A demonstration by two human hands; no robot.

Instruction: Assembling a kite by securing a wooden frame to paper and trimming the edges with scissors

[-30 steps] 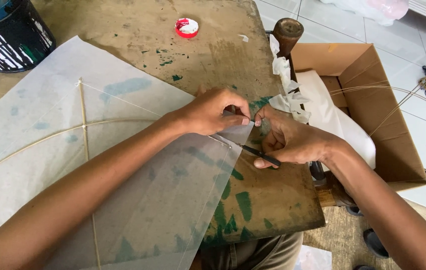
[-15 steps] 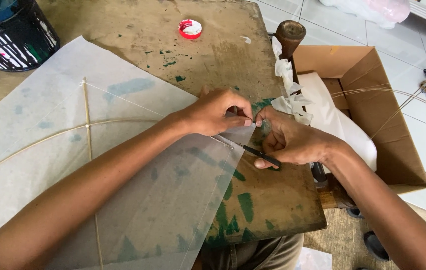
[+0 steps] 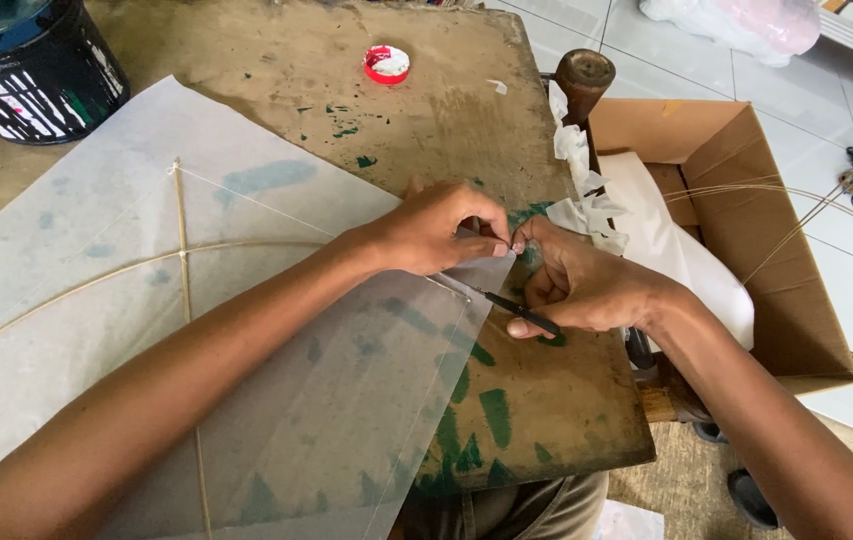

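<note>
A translucent white paper kite sheet [image 3: 197,330] with thin bamboo sticks [image 3: 183,260] lies on a worn wooden board [image 3: 547,400]. My left hand [image 3: 442,228] pinches the sheet's right corner between thumb and fingers. My right hand [image 3: 577,285] meets it at that corner, its fingertips on the paper edge. It also holds a thin dark tool [image 3: 517,310] under its fingers; what kind of tool I cannot tell.
A black bucket [image 3: 32,65] stands at the top left. A small red and white round lid [image 3: 387,63] lies at the far edge of the board. To the right stands an open cardboard box [image 3: 787,260] with white paper and thin sticks, beside a wooden post [image 3: 585,75].
Both hands stay at the sheet's right corner, with only small finger movements. The view has shifted slightly.
</note>
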